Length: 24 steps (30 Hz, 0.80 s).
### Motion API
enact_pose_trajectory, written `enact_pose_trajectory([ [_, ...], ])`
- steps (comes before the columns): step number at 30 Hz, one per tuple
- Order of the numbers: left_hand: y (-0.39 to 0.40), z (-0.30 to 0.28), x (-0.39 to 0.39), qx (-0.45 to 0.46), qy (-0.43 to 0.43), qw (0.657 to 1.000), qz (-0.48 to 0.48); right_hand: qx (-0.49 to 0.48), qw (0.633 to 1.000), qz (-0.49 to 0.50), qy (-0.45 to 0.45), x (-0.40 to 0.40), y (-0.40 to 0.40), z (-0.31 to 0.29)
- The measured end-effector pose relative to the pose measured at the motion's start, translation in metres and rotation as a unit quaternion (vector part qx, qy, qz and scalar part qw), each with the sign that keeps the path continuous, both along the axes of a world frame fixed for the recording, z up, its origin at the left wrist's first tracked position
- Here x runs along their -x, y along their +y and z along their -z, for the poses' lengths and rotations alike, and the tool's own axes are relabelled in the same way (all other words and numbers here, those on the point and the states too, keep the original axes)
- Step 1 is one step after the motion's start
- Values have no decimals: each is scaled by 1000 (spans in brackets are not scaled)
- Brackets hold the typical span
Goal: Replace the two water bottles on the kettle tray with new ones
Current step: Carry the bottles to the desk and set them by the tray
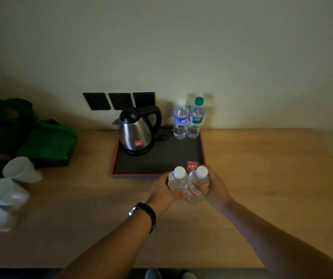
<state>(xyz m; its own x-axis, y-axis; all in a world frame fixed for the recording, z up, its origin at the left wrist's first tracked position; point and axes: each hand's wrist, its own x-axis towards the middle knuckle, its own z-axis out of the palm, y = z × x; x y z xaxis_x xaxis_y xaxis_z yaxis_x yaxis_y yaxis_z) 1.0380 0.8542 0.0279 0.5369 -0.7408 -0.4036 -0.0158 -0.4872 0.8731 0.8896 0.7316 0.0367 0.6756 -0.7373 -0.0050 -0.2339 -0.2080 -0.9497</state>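
A black tray with a red rim [157,175] lies on the wooden desk against the wall. A steel kettle [136,131] stands at its back left. Two water bottles stand upright side by side at its back right: a blue-labelled one with a white cap [180,120] and a green-capped one [196,118]. Just before the tray's front right corner, my left hand [164,193] grips a white-capped bottle [178,179], and my right hand [215,187] grips a second white-capped bottle with a red label [196,186]. The held bottles touch each other.
Three white cups [21,170] lie on their sides at the desk's left edge. A green bag [47,140] and dark items sit behind them. Three black wall plates [119,100] are above the kettle. A small red card [192,166] rests at the tray's front right.
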Motion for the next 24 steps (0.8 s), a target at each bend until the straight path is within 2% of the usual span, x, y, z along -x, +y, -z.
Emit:
enact_pose_trajectory([
  [4,-3,3,-4,0,-21,999,31,21,999,19,-22,-3,4,-5],
  [10,-2,4,3,6,-7,999,37,26,999,19,15,6,8,-14],
  [17,-4,-1,5,8,-17,999,30,6,998,-53,17,8,-4,-21],
  [20,-4,-7,-3,6,-55,991,119,-2,996,-84,1,8,-11,-25],
  [22,-5,-16,-20,-50,-92,975,196,34,996,-85,5,6,-21,-29],
  [24,-11,-28,-43,-84,-141,961,221,57,995,-80,26,0,-36,-36],
])
